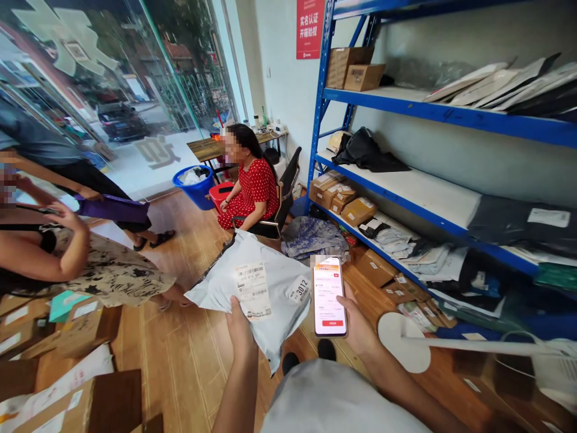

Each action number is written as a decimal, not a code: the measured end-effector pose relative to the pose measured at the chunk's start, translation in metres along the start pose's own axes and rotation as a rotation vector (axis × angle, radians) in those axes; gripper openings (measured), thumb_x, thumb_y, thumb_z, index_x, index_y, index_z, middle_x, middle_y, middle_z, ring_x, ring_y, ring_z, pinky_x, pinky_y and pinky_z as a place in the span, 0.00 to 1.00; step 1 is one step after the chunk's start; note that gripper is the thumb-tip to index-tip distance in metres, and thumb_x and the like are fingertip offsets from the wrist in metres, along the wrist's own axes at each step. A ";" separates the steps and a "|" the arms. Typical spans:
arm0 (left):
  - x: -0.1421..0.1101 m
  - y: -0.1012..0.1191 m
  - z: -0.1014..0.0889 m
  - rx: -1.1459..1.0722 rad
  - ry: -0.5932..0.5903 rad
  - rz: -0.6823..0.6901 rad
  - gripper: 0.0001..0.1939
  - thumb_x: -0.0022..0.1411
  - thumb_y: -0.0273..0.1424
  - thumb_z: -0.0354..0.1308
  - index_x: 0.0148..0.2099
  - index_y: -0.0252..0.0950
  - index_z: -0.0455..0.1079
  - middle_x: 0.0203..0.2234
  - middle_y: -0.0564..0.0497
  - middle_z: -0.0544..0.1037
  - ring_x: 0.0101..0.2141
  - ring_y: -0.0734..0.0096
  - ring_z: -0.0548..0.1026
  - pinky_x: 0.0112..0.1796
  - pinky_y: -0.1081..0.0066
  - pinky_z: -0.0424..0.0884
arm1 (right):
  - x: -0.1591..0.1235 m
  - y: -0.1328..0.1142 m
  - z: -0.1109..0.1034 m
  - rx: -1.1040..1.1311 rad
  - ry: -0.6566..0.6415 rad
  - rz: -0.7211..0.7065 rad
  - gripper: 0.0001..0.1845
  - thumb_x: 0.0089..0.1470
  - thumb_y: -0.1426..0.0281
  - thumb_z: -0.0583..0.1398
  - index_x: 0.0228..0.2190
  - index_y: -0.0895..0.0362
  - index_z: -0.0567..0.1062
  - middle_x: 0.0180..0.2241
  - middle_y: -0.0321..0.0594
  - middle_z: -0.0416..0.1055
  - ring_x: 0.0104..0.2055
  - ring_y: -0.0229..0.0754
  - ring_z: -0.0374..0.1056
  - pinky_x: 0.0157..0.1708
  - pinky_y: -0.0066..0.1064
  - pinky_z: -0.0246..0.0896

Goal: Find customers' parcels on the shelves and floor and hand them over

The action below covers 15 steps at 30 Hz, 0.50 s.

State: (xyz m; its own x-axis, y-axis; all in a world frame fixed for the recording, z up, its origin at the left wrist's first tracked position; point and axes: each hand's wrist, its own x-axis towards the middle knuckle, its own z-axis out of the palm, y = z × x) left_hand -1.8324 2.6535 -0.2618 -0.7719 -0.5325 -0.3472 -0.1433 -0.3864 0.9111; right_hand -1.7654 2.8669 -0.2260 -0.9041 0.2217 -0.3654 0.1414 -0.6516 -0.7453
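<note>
My left hand grips the near edge of a grey plastic mailer bag with a white shipping label and a small sticker reading 3012. It is held up in front of me, above the wooden floor. My right hand holds a smartphone upright beside the bag, its lit screen facing me with a red button near the bottom. The phone's left edge is close to the bag's right corner.
Blue metal shelving with boxes and mailers fills the right. A person in a red dress sits on a chair ahead. Two other people stand at the left. Cardboard boxes lie at the lower left, with a blue bucket behind.
</note>
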 end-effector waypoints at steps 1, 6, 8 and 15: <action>0.003 0.001 -0.001 0.005 0.001 -0.001 0.29 0.67 0.42 0.53 0.64 0.33 0.62 0.61 0.38 0.66 0.58 0.60 0.68 0.58 0.64 0.64 | 0.000 -0.003 0.000 0.018 -0.029 0.015 0.38 0.48 0.65 0.64 0.60 0.44 0.60 0.50 0.37 0.75 0.52 0.49 0.70 0.51 0.43 0.64; 0.008 0.003 -0.005 0.073 0.034 -0.009 0.26 0.66 0.42 0.53 0.59 0.30 0.67 0.55 0.37 0.73 0.56 0.57 0.71 0.60 0.60 0.61 | -0.007 -0.014 0.006 0.069 -0.278 0.096 0.43 0.45 0.68 0.64 0.61 0.45 0.57 0.50 0.40 0.75 0.48 0.52 0.73 0.50 0.47 0.64; 0.005 0.003 -0.004 0.090 0.035 -0.012 0.24 0.67 0.41 0.53 0.57 0.29 0.68 0.52 0.37 0.75 0.54 0.58 0.72 0.59 0.60 0.62 | -0.011 -0.016 0.012 0.052 -0.339 0.082 0.46 0.43 0.70 0.65 0.62 0.45 0.55 0.51 0.42 0.74 0.48 0.52 0.73 0.49 0.47 0.65; -0.018 -0.005 0.007 0.106 0.021 0.030 0.27 0.65 0.45 0.54 0.59 0.34 0.67 0.52 0.41 0.75 0.53 0.57 0.73 0.57 0.58 0.66 | -0.016 -0.014 0.021 -0.011 -0.382 0.039 0.52 0.41 0.73 0.69 0.63 0.44 0.52 0.55 0.45 0.70 0.53 0.53 0.69 0.50 0.48 0.65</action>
State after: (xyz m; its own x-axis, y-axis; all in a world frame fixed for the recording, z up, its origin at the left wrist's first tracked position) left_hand -1.8227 2.6706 -0.2587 -0.7638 -0.5586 -0.3234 -0.1860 -0.2892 0.9390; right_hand -1.7615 2.8572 -0.1987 -0.9829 -0.0904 -0.1606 0.1806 -0.6462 -0.7415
